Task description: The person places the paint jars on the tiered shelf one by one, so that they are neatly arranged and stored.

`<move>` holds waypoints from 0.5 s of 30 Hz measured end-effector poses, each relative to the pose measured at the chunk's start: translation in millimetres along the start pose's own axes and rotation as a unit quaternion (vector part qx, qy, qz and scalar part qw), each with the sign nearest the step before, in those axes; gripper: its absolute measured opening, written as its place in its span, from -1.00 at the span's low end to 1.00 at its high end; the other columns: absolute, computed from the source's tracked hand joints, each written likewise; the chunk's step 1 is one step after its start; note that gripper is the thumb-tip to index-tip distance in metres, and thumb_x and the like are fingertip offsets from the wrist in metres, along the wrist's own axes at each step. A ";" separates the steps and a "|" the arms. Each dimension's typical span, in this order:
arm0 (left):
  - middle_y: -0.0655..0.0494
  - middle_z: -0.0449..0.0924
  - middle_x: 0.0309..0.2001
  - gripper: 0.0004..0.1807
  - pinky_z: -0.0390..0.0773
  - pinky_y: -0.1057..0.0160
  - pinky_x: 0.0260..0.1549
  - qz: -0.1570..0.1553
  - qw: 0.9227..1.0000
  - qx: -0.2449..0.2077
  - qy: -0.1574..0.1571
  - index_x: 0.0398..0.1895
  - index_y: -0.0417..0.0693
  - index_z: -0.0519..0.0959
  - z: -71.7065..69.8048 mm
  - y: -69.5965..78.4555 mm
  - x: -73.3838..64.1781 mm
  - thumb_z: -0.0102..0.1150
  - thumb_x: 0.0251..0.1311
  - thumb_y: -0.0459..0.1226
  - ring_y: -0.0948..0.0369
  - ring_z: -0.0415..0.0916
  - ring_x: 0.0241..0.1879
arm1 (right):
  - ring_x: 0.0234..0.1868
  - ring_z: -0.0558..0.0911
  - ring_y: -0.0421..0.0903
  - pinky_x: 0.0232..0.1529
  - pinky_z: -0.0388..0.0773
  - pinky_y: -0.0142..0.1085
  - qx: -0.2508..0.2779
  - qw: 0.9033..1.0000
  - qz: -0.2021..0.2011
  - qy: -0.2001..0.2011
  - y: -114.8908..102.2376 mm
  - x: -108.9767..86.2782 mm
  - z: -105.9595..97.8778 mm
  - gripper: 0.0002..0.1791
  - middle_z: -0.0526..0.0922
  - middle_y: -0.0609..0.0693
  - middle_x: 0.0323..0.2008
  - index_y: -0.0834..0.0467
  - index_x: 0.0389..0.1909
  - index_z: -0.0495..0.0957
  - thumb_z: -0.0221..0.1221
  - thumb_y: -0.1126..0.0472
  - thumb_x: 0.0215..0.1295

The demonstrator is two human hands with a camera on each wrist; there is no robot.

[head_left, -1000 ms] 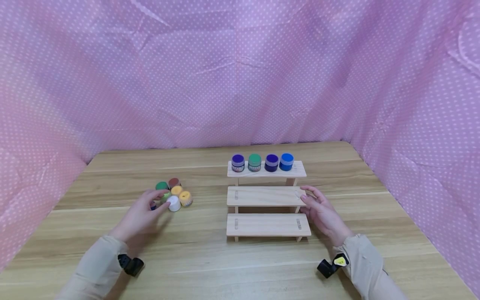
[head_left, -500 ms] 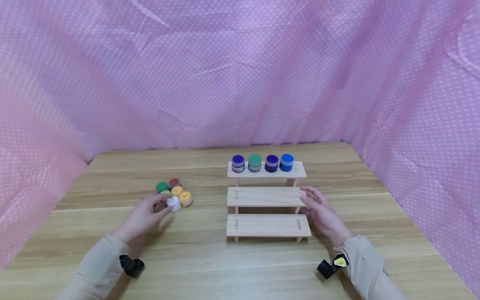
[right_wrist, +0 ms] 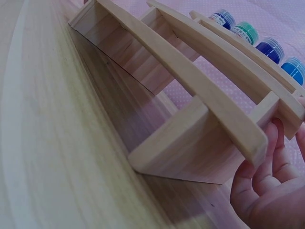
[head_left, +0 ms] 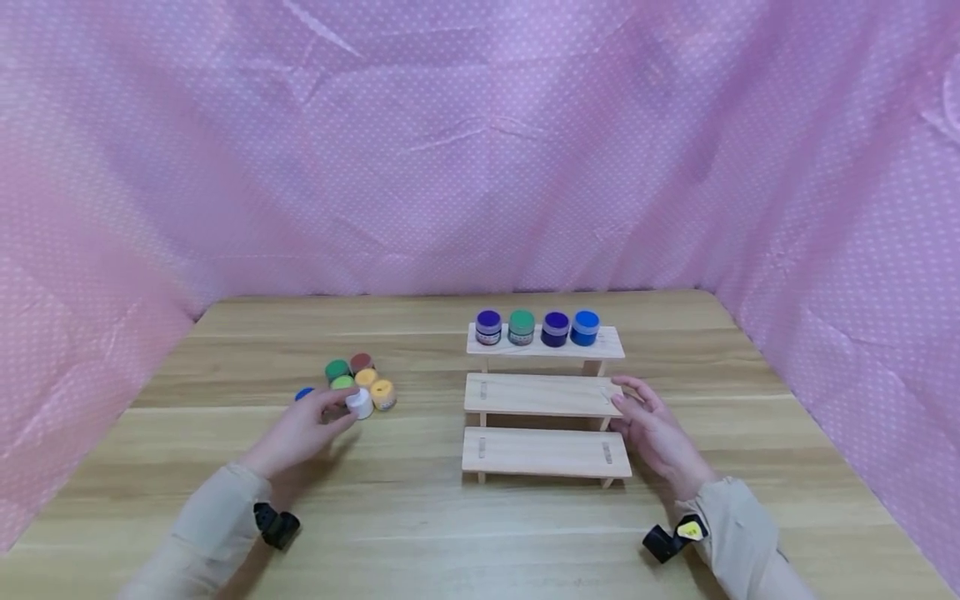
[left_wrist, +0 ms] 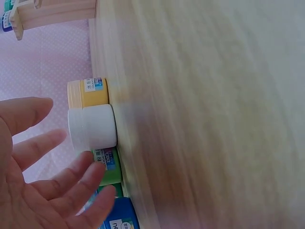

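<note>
Beside a cluster of small paint jars, my left hand [head_left: 303, 429] has its thumb and fingers spread at a white paint jar [head_left: 360, 403]. In the left wrist view, the thumb tip stands a little apart from the white jar's lid, with the fingers loosely bent. Yellow jars [head_left: 383, 394], a light green jar [head_left: 342, 382], a dark green jar [head_left: 337, 369] and a brown-red jar [head_left: 362, 362] crowd around it. A blue jar [left_wrist: 120, 213] is partly covered by the fingers. My right hand [head_left: 660, 437] holds the right end of a three-step wooden rack [head_left: 546, 452], fingers bent around its side.
On the rack's top step stand two purple jars [head_left: 555, 330], a green jar [head_left: 521, 328] and a blue-lidded jar [head_left: 585, 328]. The wooden table [head_left: 420, 533] meets a pink dotted cloth [head_left: 480, 167] at the back and sides.
My left hand has shifted slightly, from over the light green jar to the white one, uncovering the blue jar. The head view has turned slightly left; my right hand stays at the rack.
</note>
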State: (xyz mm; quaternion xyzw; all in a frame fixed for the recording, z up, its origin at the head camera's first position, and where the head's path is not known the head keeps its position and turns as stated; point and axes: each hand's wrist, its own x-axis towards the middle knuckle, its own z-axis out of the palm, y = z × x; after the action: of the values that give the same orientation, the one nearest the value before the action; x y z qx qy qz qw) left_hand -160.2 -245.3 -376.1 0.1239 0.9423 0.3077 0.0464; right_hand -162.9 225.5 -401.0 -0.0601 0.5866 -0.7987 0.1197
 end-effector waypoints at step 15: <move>-0.13 0.56 -0.02 -0.52 0.53 -0.10 -0.01 0.006 1.000 -0.011 -0.009 0.23 -0.24 0.42 2.5 -1.1 -0.5 0.14 0.27 -0.24 -0.01 0.50 -0.01 | -0.12 0.58 -0.29 -0.07 0.50 -0.41 -0.005 1.000 -0.007 -0.013 0.8 -1.1 -1.4 -0.76 0.60 -0.23 -0.17 -0.13 -0.04 0.41 -0.08 0.27 0.46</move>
State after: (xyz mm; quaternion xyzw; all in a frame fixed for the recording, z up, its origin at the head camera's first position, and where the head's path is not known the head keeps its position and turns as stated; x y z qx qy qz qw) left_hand -159.5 -244.8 -378.8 0.1317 0.9376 0.3170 0.0549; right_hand -162.0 226.9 -402.1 -0.0750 0.5885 -0.7958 0.1215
